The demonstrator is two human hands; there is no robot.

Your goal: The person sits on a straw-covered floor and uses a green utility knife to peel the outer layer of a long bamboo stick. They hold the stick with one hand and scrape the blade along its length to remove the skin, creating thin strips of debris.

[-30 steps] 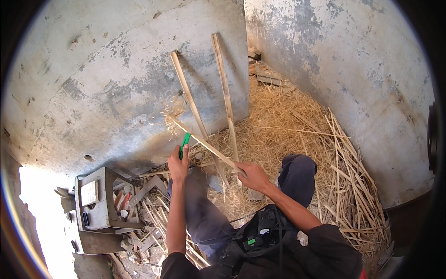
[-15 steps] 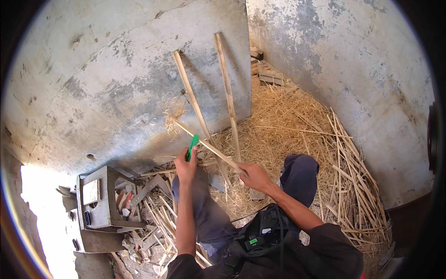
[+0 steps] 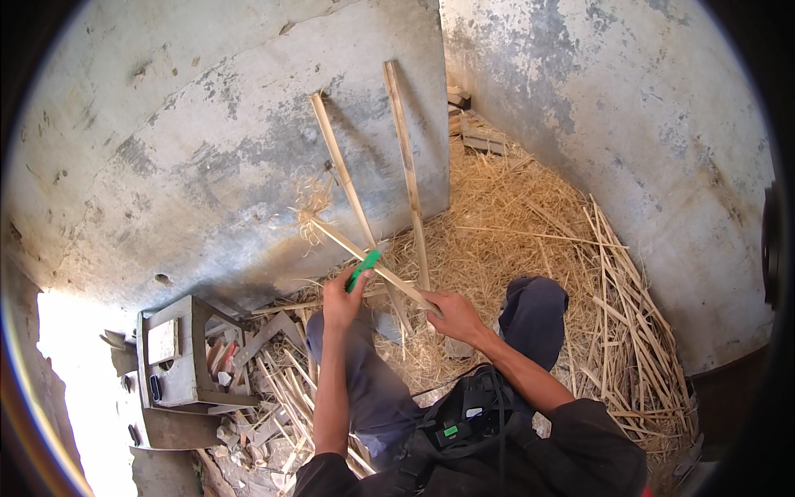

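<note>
Head view, as I watch it from afar. My left hand (image 3: 341,300) has its fingers wrapped tight around a green-handled knife (image 3: 363,269), a short tool of bright plastic whose tip meets the bamboo strip (image 3: 364,255) just above the knuckles. My right hand (image 3: 454,316) has its fingers clamped on the near end of that strip, a long, thin, pale slat that rises leftward across the picture and ends in a frayed tuft of curled fibres (image 3: 310,209) in front of the wall. Two more slats (image 3: 406,174), flat and straw-coloured, lean upright against the concrete wall (image 3: 190,157), which is rough, grey and blotched with darker stains. The floor (image 3: 530,215) beyond my knees is covered in loose dry straw, golden and tangled; at the right, longer split canes (image 3: 629,315) lie in a fanned pile beside the second wall. At lower left stands a grey metal stand (image 3: 178,352), boxy and open-sided, with offcuts (image 3: 273,389) of pale wood scattered just beside it. A black bag (image 3: 464,414) with a small green clip rests in my lap
</note>
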